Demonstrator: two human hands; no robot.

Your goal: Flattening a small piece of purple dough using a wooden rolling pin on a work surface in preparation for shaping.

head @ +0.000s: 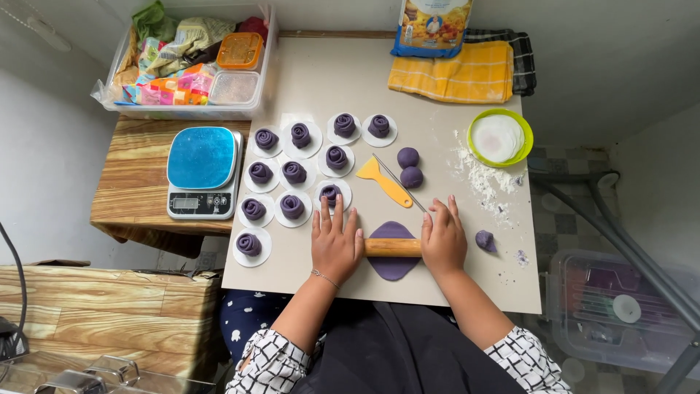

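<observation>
A wooden rolling pin (392,247) lies across a flattened oval of purple dough (392,264) on the beige board (364,87). My left hand (335,242) presses flat on the pin's left end, fingers spread. My right hand (442,239) presses on its right end. Two purple dough balls (410,168) wait beyond the pin, beside a yellow scraper (384,182) and a thin metal stick (399,182). A small purple dough lump (485,240) sits right of my right hand. Several purple rose-shaped rolls (294,172) rest on white paper rounds to the left.
A green bowl (500,137) of white rounds stands at the right, with spilled flour (477,175) near it. A blue-topped kitchen scale (203,172) sits on a wooden stool at left. A clear bin (193,62) of packets, a yellow cloth (453,73) and a bag (433,25) line the back.
</observation>
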